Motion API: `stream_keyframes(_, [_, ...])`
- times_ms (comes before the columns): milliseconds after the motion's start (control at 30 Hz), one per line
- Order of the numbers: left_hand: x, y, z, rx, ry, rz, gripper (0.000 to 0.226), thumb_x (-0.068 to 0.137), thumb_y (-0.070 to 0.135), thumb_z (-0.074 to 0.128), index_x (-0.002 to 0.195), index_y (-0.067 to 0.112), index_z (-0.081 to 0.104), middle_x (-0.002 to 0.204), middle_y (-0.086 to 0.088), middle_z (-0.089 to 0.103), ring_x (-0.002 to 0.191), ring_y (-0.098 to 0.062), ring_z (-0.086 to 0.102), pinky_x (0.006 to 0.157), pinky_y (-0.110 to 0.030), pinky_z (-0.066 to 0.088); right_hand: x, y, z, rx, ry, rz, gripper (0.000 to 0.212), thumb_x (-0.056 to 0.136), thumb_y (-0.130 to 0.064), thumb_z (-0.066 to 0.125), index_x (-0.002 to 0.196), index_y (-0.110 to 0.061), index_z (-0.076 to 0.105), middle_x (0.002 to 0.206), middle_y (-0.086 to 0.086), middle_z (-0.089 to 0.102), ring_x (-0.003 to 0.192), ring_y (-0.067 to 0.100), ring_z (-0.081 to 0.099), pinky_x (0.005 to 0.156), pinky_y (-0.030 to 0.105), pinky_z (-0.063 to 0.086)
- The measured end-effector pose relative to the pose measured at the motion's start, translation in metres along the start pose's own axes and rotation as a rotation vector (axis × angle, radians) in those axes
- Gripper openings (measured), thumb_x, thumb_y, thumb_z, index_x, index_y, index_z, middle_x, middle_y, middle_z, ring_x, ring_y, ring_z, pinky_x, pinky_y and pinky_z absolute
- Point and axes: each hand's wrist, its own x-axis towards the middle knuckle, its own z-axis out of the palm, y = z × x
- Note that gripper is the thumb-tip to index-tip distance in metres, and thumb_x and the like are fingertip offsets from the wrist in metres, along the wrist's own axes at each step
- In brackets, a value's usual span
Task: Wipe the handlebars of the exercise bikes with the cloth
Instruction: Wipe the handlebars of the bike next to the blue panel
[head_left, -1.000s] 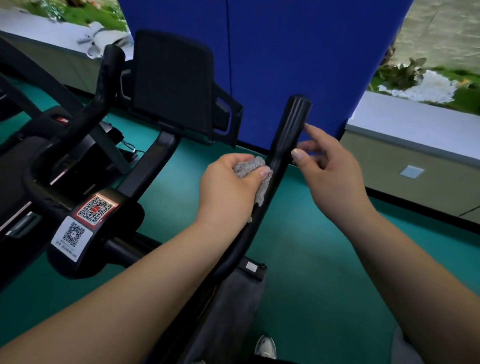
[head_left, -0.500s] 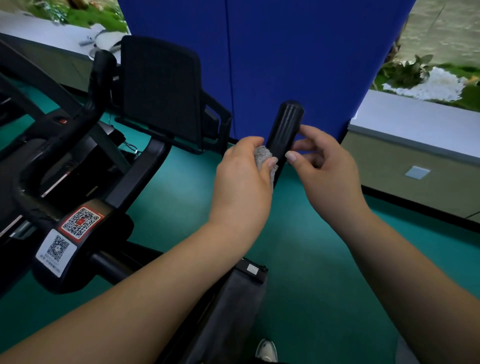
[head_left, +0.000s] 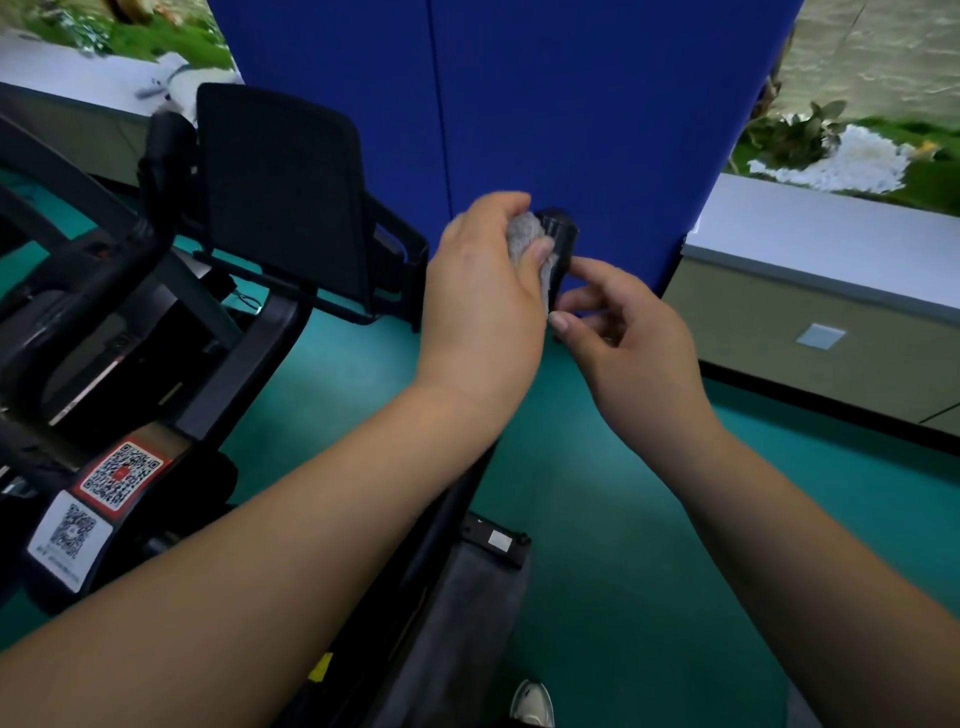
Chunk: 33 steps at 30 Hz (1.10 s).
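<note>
Our left hand, closed around the grey cloth, has slid up the right bar from its middle to the very tip, so we judge this bar nearly wiped, with the left bar across the bike yet to do. Our right hand has dropped a little and hovers half open and empty just beside the bar, below the cloth. Beneath us is a teal floor, with a blue partition beyond and a low grey ledge to the right.

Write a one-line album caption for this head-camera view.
Left hand presses a grey fluffy cloth against the black handlebar tip; right hand steadies it below.
</note>
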Motion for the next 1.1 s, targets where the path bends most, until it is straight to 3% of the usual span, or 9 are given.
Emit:
stream_keyframes(133, [-0.006,0.001,-0.008,-0.072,-0.015,0.040,0.034,0.090,0.022,0.060,0.124,0.021,0.054,0.120,0.006,0.057,0.109,-0.004,0.052,0.091,-0.012,0.038,-0.003,-0.002,-0.006,0.034,0.040,-0.004,0.040,0.089,-0.018,0.063,0.125,-0.031,0.054,0.095,-0.010,0.064,0.079,0.007,0.061,0.075,0.023,0.051])
stream_keyframes(333, [-0.045,0.012,-0.021,-0.162,-0.004,0.167,0.036,0.081,0.017,0.071,0.114,0.021,0.057,0.111,0.003,0.048,0.100,0.009,0.046,0.085,-0.003,0.034,-0.019,-0.008,-0.020,0.248,0.028,-0.053,0.030,0.096,-0.016,0.050,0.126,-0.016,0.056,0.101,0.001,0.066,0.085,0.007,0.065,0.070,0.020,0.052])
stream_keyframes(500, [-0.065,0.023,-0.009,-0.221,-0.117,0.101,0.037,0.077,0.018,0.075,0.101,0.032,0.051,0.100,0.010,0.056,0.093,0.001,0.054,0.076,-0.006,0.040,-0.036,-0.003,-0.032,0.341,-0.148,0.004,0.040,0.097,-0.036,0.035,0.131,-0.027,0.054,0.124,-0.004,0.062,0.113,0.010,0.059,0.095,0.034,0.050])
stream_keyframes(567, [-0.068,0.023,-0.004,-0.209,-0.140,0.046,0.037,0.076,0.018,0.076,0.098,0.034,0.050,0.096,0.011,0.058,0.089,-0.003,0.057,0.072,-0.011,0.044,-0.041,0.000,-0.036,0.468,-0.240,0.107,0.041,0.094,-0.043,0.038,0.132,-0.034,0.051,0.119,-0.003,0.064,0.107,0.014,0.063,0.085,0.041,0.054])
stream_keyframes(633, [-0.071,0.024,0.001,-0.213,-0.179,0.003,0.035,0.078,0.015,0.073,0.093,0.035,0.049,0.095,0.008,0.058,0.085,-0.004,0.058,0.062,-0.014,0.048,-0.043,0.001,-0.039,0.536,-0.288,0.178,0.045,0.088,-0.037,0.049,0.133,-0.034,0.048,0.113,-0.004,0.064,0.096,0.012,0.065,0.072,0.034,0.055])
stream_keyframes(700, [-0.074,0.026,0.004,-0.211,-0.235,-0.026,0.038,0.080,0.009,0.069,0.089,0.037,0.046,0.101,0.003,0.054,0.085,0.002,0.054,0.053,-0.006,0.045,-0.044,0.003,-0.043,0.560,-0.305,0.212,0.049,0.084,-0.028,0.058,0.132,-0.031,0.048,0.110,-0.003,0.065,0.091,0.012,0.065,0.068,0.033,0.055])
stream_keyframes(900, [-0.071,0.022,-0.011,0.066,-0.354,0.075,0.056,0.070,0.023,0.080,0.114,0.037,0.049,0.113,0.018,0.051,0.098,0.006,0.046,0.081,0.003,0.031,-0.037,0.018,-0.044,0.489,-0.149,0.210,0.052,0.082,-0.011,0.070,0.128,-0.026,0.051,0.110,0.002,0.068,0.096,0.018,0.067,0.076,0.034,0.055])
stream_keyframes(1000, [-0.065,0.014,-0.030,0.110,-0.168,0.132,0.041,0.075,0.028,0.073,0.112,0.030,0.057,0.106,0.022,0.051,0.100,0.005,0.045,0.089,-0.006,0.036,-0.028,0.027,-0.041,0.541,-0.052,0.269,0.050,0.077,-0.015,0.073,0.124,-0.019,0.054,0.112,0.004,0.068,0.102,0.020,0.067,0.086,0.040,0.054])
stream_keyframes(1100, [-0.054,0.002,-0.038,0.092,-0.044,0.074,0.035,0.080,0.024,0.069,0.113,0.029,0.058,0.102,0.027,0.049,0.102,0.005,0.048,0.096,-0.021,0.043,-0.012,0.028,-0.034,0.533,-0.020,0.292,0.028,0.085,-0.018,0.069,0.111,-0.013,0.062,0.104,0.005,0.072,0.095,0.020,0.069,0.083,0.036,0.054])
